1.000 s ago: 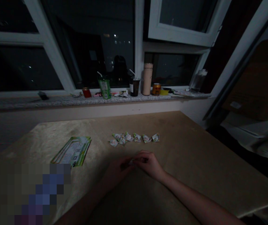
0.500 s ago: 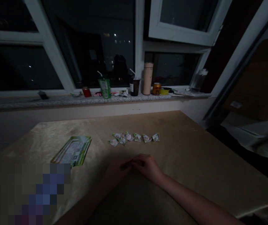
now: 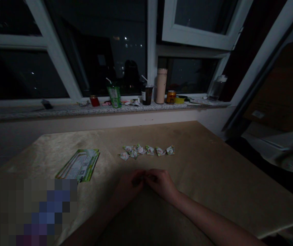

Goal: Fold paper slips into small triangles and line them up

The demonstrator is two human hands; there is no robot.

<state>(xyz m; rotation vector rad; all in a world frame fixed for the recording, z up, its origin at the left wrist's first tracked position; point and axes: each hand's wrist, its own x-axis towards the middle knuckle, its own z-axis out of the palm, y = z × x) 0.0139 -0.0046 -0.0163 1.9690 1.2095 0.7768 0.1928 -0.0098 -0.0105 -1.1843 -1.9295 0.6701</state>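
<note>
Close together over the middle of the table [image 3: 203, 177], my left hand [image 3: 129, 182] and my right hand [image 3: 160, 182] meet at the fingertips. The fingers of both are bent and pinched inward; whatever they may hold is too dark and small to make out. Just beyond them lies an uneven row of several small folded paper pieces [image 3: 150, 150], white and green with print, pointed at the corners. Left of the hands rests a flat stack of green and white printed sheets or packets [image 3: 81, 165].
A blurred-out blue and purple patch [image 3: 50, 208] covers the lower left. Along the granite windowsill [image 3: 136, 108] stand a green cup [image 3: 114, 95], a dark drink cup [image 3: 147, 95], a pink flask [image 3: 161, 86], a gold can [image 3: 171, 97] and a red jar [image 3: 94, 100].
The left hand's fingers have risen slightly and curled more against the right hand's fingertips. The paper pieces and the stack lie where they were.
</note>
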